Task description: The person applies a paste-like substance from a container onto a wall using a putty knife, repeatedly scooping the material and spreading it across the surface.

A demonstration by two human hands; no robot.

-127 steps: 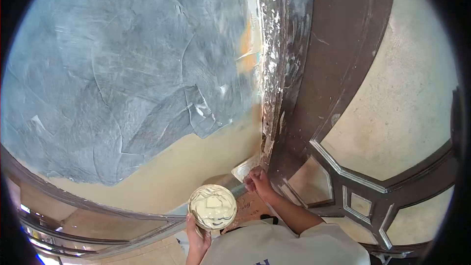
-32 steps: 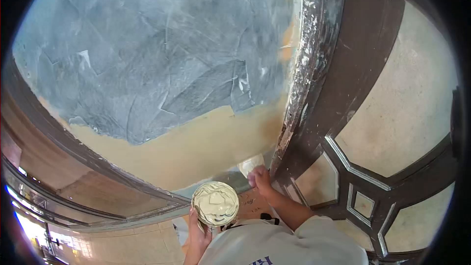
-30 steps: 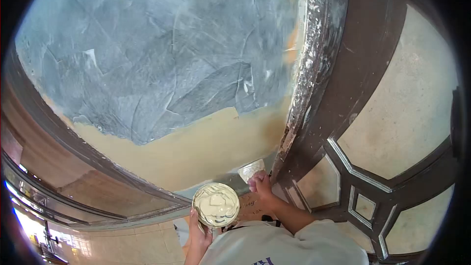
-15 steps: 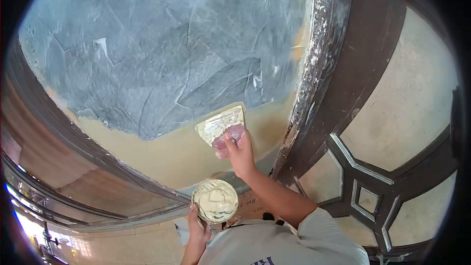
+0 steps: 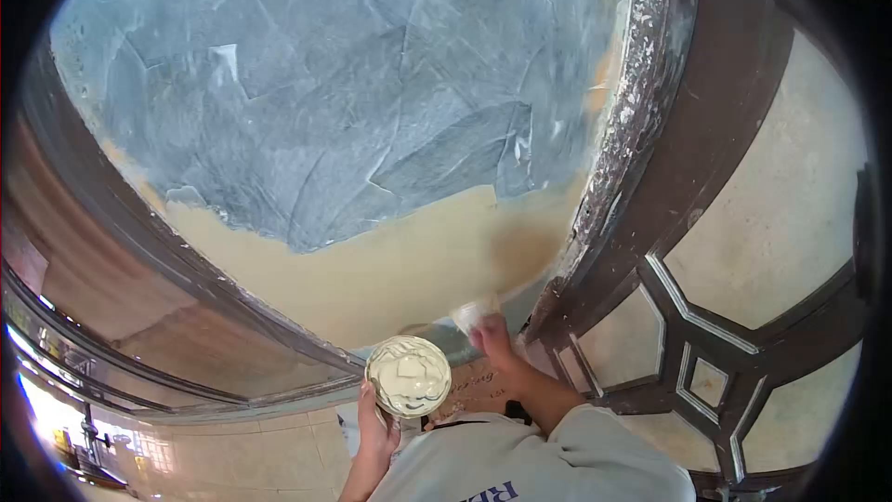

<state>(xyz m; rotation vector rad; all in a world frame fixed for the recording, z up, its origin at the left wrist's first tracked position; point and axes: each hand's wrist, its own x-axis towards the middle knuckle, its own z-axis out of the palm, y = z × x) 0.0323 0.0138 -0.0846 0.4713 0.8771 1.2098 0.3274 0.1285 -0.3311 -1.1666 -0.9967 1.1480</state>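
My left hand point(image 5: 374, 428) grips the side of a round tub point(image 5: 370, 389), held in front of my shirt. Thick cream-coloured putty point(image 5: 420, 370) fills it, with ridges and swirls on its surface. In my right hand point(image 5: 492, 335) is a wide putty knife point(image 5: 472, 312), smeared by motion, just above and to the right of the tub. My fingers are closed round its handle end. Behind both hands, the lower wall point(image 5: 372, 270) carries a smooth cream coat. Higher up, the wall is blue-grey point(image 5: 325, 93) with trowel marks.
A dark, paint-flecked wooden frame point(image 5: 618, 139) borders the wall on the right, beside a dark door point(image 5: 734, 186) with pale panels. Another dark frame point(image 5: 186, 251) runs along the left side. Pale floor tiles point(image 5: 251, 455) lie at the lower left, and cardboard point(image 5: 478, 390) shows behind the tub.
My right hand has drawn the putty knife off the cream band, down towards the tub. My left hand and the tub stay nearly in place. The view has shifted slightly.
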